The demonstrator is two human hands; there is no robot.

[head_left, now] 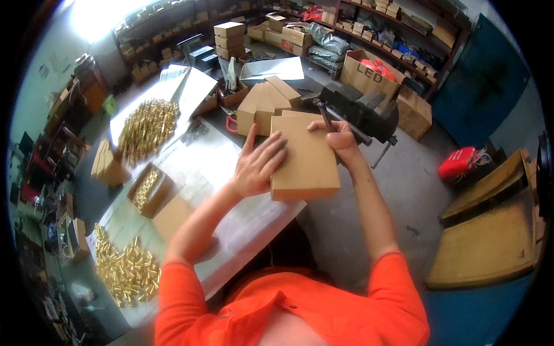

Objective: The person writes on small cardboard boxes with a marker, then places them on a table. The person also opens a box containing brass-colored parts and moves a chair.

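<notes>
A closed brown cardboard box [304,161] is in front of me, near the table's edge. My left hand [259,164] lies against its left side and top, fingers stretched out and thumb raised. At the box's far right corner, my right hand [341,141] has its fingers closed around a dark pen-like stick [324,112], which slants upward. The stick's lower end is partly hidden by the fingers. Just beyond the box, several similar brown boxes [262,104] stand close together. What supports the box from beneath is hidden.
A black bench vise [360,112] stands just beyond my right hand. On the table [248,230] are a pile of small brass-coloured cylinders [127,268], an open box of brass pieces [151,193] and a heap of longer brass parts [147,130]. A large carton [369,78] sits farther back.
</notes>
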